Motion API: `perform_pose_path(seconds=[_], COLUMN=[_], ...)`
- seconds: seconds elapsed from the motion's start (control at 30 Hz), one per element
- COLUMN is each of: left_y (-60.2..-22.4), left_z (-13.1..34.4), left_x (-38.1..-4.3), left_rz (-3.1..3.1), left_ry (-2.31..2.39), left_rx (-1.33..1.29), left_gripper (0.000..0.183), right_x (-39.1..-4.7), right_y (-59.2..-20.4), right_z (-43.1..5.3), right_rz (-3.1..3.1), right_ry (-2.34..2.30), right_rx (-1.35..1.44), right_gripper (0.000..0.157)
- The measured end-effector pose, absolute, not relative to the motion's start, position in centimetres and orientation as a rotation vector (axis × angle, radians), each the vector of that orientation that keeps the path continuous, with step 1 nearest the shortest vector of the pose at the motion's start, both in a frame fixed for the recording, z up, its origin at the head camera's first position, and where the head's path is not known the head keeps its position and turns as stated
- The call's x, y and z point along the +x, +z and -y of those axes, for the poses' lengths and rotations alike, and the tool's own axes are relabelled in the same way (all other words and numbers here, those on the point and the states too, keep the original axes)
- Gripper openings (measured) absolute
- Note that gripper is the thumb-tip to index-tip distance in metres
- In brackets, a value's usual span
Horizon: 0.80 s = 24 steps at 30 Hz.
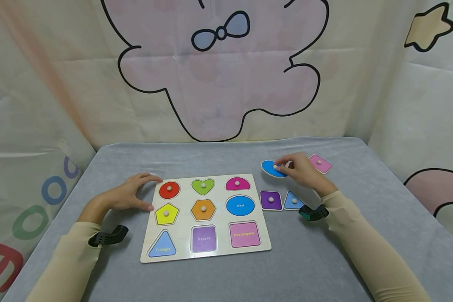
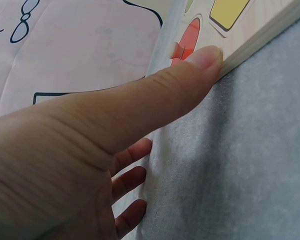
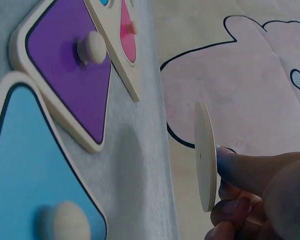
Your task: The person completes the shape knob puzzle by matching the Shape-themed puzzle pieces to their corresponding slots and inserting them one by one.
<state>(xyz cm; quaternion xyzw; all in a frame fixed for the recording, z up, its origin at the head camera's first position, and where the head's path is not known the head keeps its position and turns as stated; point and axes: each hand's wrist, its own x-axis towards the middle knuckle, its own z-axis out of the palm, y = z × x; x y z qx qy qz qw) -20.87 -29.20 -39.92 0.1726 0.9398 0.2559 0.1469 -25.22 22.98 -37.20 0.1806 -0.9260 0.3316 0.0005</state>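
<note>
A wooden shape puzzle board (image 1: 183,233) lies on the table, with red circle, green heart, pink semicircle, yellow pentagon and orange hexagon pieces in it. Its oval (image 1: 240,206), triangle, square and rectangle spaces show printed labels. My left hand (image 1: 126,195) touches the board's left edge, thumb and fingers spread; in the left wrist view the thumb (image 2: 165,95) rests on the rim. My right hand (image 1: 300,170) pinches the knob of a blue oval piece (image 1: 269,167), held above the cloth beyond the board's right corner. The right wrist view shows the oval's bare wooden underside (image 3: 205,160) edge-on.
A purple square piece (image 1: 271,201) and a blue triangle piece (image 1: 293,201) lie right of the board. Behind my right hand lies a pink rectangle piece (image 1: 321,164). Grey cloth (image 1: 211,277) covers the table, and a printed curtain (image 1: 219,84) hangs behind it.
</note>
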Motion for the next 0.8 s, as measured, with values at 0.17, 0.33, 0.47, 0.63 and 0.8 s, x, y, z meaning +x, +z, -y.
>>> perform_pose_path(seconds=[0.17, 0.33, 0.47, 0.63, 0.8], left_y=[-40.0, -40.1, -40.1, -40.2, -40.2], left_z=[29.2, 29.3, 29.3, 29.3, 29.2], left_x=[-20.9, -21.0, -21.0, -20.9, -20.9], left_rz=[-2.708, -2.710, -2.714, -2.711, -2.712], left_ry=[0.735, 0.734, 0.737, 0.744, 0.748], left_rx=[0.495, 0.494, 0.502, 0.502, 0.500], left_gripper=[0.083, 0.084, 0.083, 0.083, 0.083], right_x=[-24.9, -24.8, -24.7, -24.3, -23.9], right_y=[-37.3, -37.6, -37.8, -37.6, -37.6], right_z=[-22.4, -22.1, -21.7, -20.9, -20.2], right_rz=[2.895, 2.883, 2.885, 2.944, 2.964], right_ry=[1.019, 0.998, 1.023, 1.067, 1.117], right_rx=[0.608, 0.729, 0.825, 0.851, 0.916], right_gripper=[0.016, 0.015, 0.015, 0.018, 0.020])
